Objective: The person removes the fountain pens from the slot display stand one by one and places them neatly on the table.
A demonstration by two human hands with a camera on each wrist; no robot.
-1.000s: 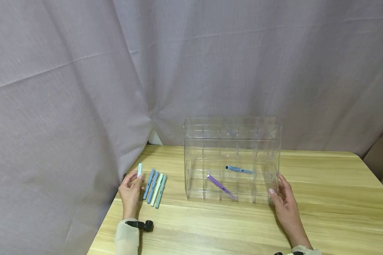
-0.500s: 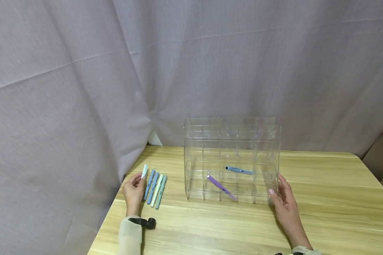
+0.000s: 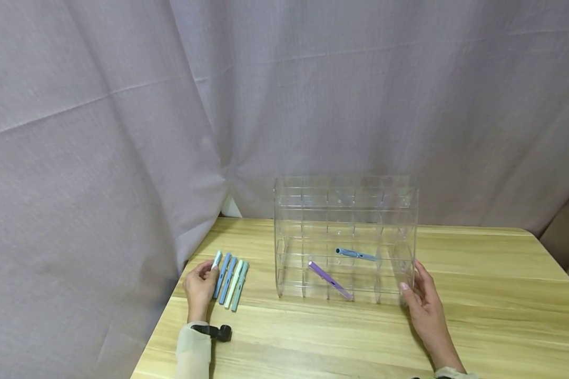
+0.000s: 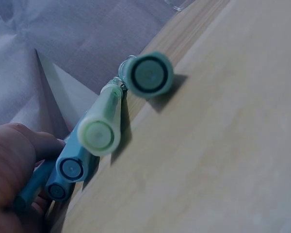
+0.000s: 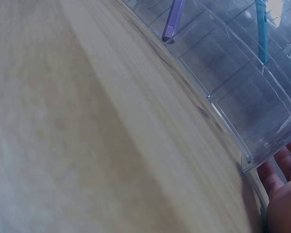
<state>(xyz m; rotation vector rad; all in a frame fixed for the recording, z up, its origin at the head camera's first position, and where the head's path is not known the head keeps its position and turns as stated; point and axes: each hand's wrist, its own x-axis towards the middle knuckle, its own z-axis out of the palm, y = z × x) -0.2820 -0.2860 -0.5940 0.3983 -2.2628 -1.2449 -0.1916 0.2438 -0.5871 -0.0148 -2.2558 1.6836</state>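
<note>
Saw a wrinkled grey-mauve fabric curtain (image 3: 313, 105) hanging beyond both hands. Found a light wood-grain counter (image 3: 493, 284) beneath both hands, reaching back to the curtain. Saw a clear plastic organizer (image 3: 313, 209), box-shaped and divided into many compartments, standing on the counter between the hands and against the right one. Noted a beige cloth sleeve (image 3: 193, 347) just behind the left hand. Saw the right hand (image 3: 425, 308) gripping the organizer by the nearest side wall, thumb at the front and fingers along the outer face. Saw the left hand (image 3: 200, 287) pinching a slim pale-blue pen (image 3: 216, 258), one end poking out past the fingertips. Could not tell of any contact between this pen and the counter. Counted four slim pens lying slanted, side by side, just right of the left hand: a blue pen (image 3: 222, 276) nearest, then a second blue pen (image 3: 227, 281), a pale-green pen (image 3: 234, 284) and a grey-green pen (image 3: 240, 287). Saw a purple pen (image 3: 329, 279) lying diagonally in the organizer, left of the right hand, and a grey-blue pen (image 3: 356, 255) nearly level, closer to that hand. Noted a small black camera (image 3: 223, 332) at the left wrist.
</note>
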